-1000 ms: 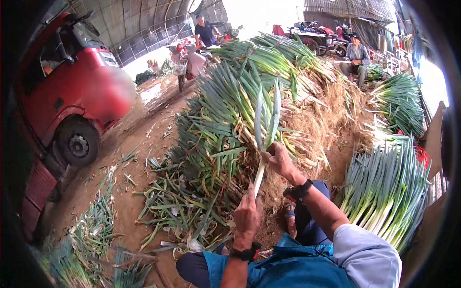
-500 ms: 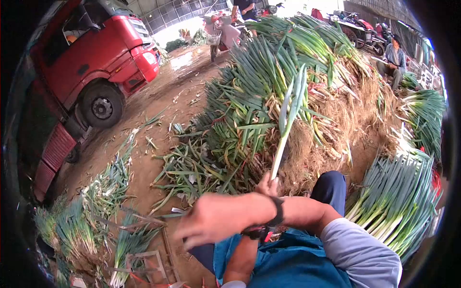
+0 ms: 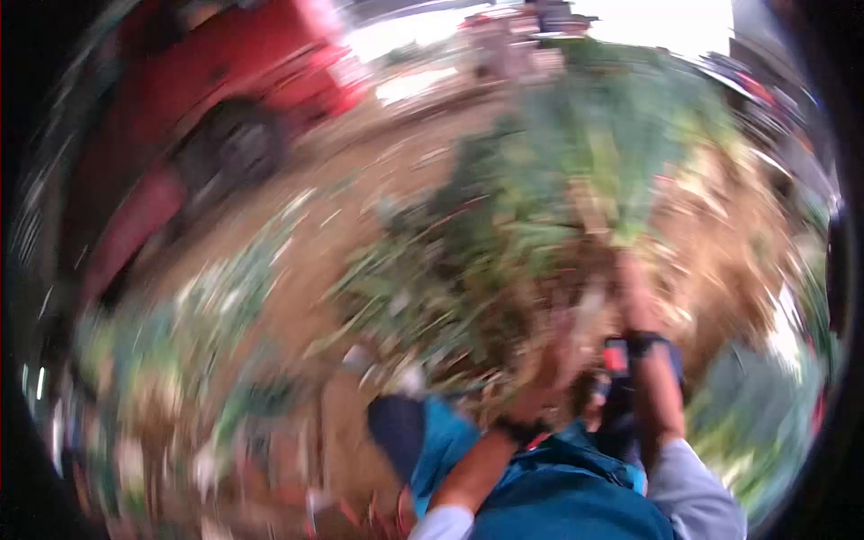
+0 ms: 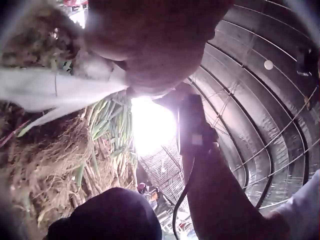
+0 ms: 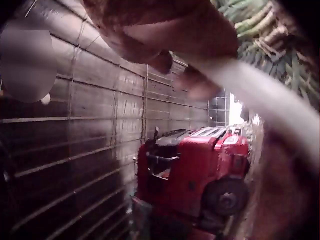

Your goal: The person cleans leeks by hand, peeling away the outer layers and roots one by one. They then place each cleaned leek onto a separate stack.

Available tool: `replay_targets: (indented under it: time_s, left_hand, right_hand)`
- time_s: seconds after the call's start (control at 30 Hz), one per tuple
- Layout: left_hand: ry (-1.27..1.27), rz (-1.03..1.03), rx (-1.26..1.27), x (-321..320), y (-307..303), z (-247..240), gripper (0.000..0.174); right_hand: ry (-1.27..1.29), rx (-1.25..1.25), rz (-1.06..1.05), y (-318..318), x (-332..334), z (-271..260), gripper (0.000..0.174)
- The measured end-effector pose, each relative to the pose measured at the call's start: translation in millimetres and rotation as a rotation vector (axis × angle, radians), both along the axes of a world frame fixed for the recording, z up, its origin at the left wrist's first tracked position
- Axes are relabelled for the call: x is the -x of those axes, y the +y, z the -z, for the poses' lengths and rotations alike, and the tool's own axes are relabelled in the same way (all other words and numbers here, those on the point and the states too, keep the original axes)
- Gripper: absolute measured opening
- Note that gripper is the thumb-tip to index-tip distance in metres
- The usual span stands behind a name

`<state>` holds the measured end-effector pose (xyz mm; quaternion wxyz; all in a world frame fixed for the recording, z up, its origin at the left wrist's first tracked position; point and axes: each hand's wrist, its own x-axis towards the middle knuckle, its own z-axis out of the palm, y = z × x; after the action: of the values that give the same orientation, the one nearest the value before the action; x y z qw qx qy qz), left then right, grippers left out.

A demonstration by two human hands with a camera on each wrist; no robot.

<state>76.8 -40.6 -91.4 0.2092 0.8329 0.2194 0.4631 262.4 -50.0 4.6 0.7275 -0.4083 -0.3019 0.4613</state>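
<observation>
Ahead of my lap, both hands are on one long green onion [image 5: 250,82], blurred in the head view. My left hand [image 3: 560,349] grips its pale stalk, which runs out from the fingers in the left wrist view. Higher up and to the right, my right hand [image 3: 635,286] has thumb and fingers around the same stalk, as the right wrist view shows. Just beyond the hands rises a big heap of green onions [image 3: 621,117], green tops at the back, with tangled tan roots [image 4: 55,165] on its near side.
A red truck [image 3: 261,67] stands at the left on the dirt floor [image 3: 378,211]. Loose leaves and trimmings [image 3: 405,288] litter the ground by the heap. More green onions [image 3: 756,405] lie at my right, and others [image 3: 153,369] at my left.
My right hand swung across to the left over my lap, then went back to the stalk above the left hand. The head view has turned left and is now blurred.
</observation>
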Motion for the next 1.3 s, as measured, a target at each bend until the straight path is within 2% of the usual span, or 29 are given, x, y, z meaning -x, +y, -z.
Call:
replay_targets:
  time_s: [0.1, 0.17, 0.2, 0.23, 0.3, 0.33, 0.37, 0.43, 0.47, 0.5, 0.57, 0.6, 0.67, 0.7, 0.73, 0.77, 0.83, 0.9, 0.93, 1.03, 1.07, 1.1, 1.13, 1.17, 1.2, 1.23, 1.27, 1.3]
  left_hand:
    - [0.072, 0.032, 0.058, 6.1, 12.6, -7.3, 0.031]
    - [0.119, 0.162, 0.186, 15.8, 16.2, -14.9, 0.029]
    - [0.131, 0.268, 0.314, 21.0, 17.3, -21.7, 0.028]
    - [0.108, 0.409, 0.543, 29.8, 15.8, -35.2, 0.028]
    - [0.052, 0.624, 1.016, 46.4, 17.1, -55.8, 0.028]
    - [0.031, 0.706, 1.011, 43.1, 23.2, -49.3, 0.039]
    - [0.04, 0.694, 1.009, 41.5, 31.7, -42.4, 0.041]
    - [0.058, 0.68, 1.012, 42.1, 43.4, -38.0, 0.045]
    - [-0.027, 0.701, 0.968, 45.3, 45.4, -32.6, 0.05]
    - [-0.08, 0.653, 0.948, 51.2, 50.6, -36.3, 0.049]
    - [-0.224, 0.369, 0.932, 114.7, 77.4, -49.2, 0.05]
    - [-0.315, 0.137, 0.938, 160.5, 101.4, -52.2, 0.051]
    - [-0.453, -0.32, 0.945, 247.4, 158.1, -49.6, 0.056]
    - [-0.599, -0.598, 0.914, 287.3, 181.6, -44.5, 0.059]
    - [-0.677, -0.768, 0.891, 341.0, 201.7, -35.7, 0.062]
    - [-0.723, -0.864, 0.913, 381.6, 215.6, -27.7, 0.066]
    - [-0.777, -1.021, 0.92, 440.5, 238.0, -5.1, 0.075]
    - [-0.692, -1.042, 0.794, 484.5, 258.5, 22.3, 0.081]
    - [-0.674, -1.037, 0.724, 481.6, 274.6, 31.3, 0.085]
    - [-0.383, -1.047, 0.938, 457.7, 276.6, 9.2, 0.054]
    - [-0.576, -0.956, 0.847, 414.5, 267.4, 9.7, 0.04]
    - [-0.398, -0.877, 0.796, 359.7, 246.1, -19.1, 0.042]
    - [-0.216, -0.8, 0.763, 316.9, 228.8, -46.1, 0.043]
    - [-0.153, -0.747, 0.794, 304.9, 245.0, -25.4, 0.031]
    - [-0.15, -0.507, 0.777, 272.0, 236.9, -22.7, 0.027]
    - [-0.123, -0.374, 0.877, 219.5, 209.0, -44.7, 0.026]
    - [-0.096, -0.103, 0.939, 184.5, 197.0, -48.5, 0.032]
    - [0.067, -0.031, 0.894, 144.5, 176.9, -64.4, 0.036]
  right_hand:
    - [0.216, -0.108, -0.213, 23.7, -40.3, 32.5, 0.03]
    - [0.169, -0.242, -0.243, 24.9, -18.0, 14.9, 0.027]
    - [0.209, -0.238, -0.28, 29.1, -17.3, 7.8, 0.027]
    - [0.249, -0.227, -0.31, 28.2, -20.0, 1.4, 0.028]
    - [0.199, -0.37, -0.391, 41.4, -29.3, 0.1, 0.029]
    - [0.232, -0.441, -0.452, 52.9, -36.5, -1.4, 0.033]
    - [0.229, -0.515, -0.524, 61.8, -42.5, -2.3, 0.036]
    - [0.394, -0.411, -0.384, 74.1, -53.8, -0.5, 0.034]
    - [0.358, -0.503, -0.448, 81.7, -67.1, 10.8, 0.034]
    - [0.39, -0.444, -0.347, 94.3, -88.7, 24.2, 0.032]
    - [0.399, -0.302, -0.12, 102.0, -131.7, 54.6, 0.03]
    - [0.354, -0.228, -0.006, 102.2, -126.4, 61.9, 0.029]
    - [0.209, -0.123, 0.309, 57.2, -120.9, 64.5, 0.028]
    - [0.13, -0.147, 0.415, 45.2, -115.4, 57.1, 0.027]
    - [0.355, -0.135, 0.257, 36.4, -113.1, 31.4, 0.024]
    - [0.362, -0.242, 0.221, 34.0, -111.9, 29.9, 0.026]
    - [0.418, -0.267, 0.232, 35.8, -112.4, 31.9, 0.022]
    - [0.42, -0.271, 0.303, 37.3, -111.8, 33.3, 0.022]
    - [0.376, -0.264, 0.323, 37.9, -113.0, 34.8, 0.021]
    - [0.336, -0.193, 0.37, 34.5, -106.0, 22.4, 0.024]
    - [0.329, -0.222, 0.338, 38.8, -108.0, 31.2, 0.025]
    - [0.392, -0.179, 0.306, 40.1, -103.5, 25.5, 0.025]
    - [0.375, -0.114, 0.429, 47.9, -99.2, 24.1, 0.024]
    - [0.469, -0.159, 0.283, 44.5, -92.0, 22.4, 0.023]
    - [0.433, -0.145, 0.29, 51.3, -95.0, 38.2, 0.024]
    - [0.468, -0.164, 0.288, 55.0, -89.9, 37.6, 0.023]
    - [0.446, -0.302, 0.061, 54.2, -92.8, 42.9, 0.021]
    - [0.473, -0.35, -0.013, 53.5, -88.9, 38.0, 0.019]
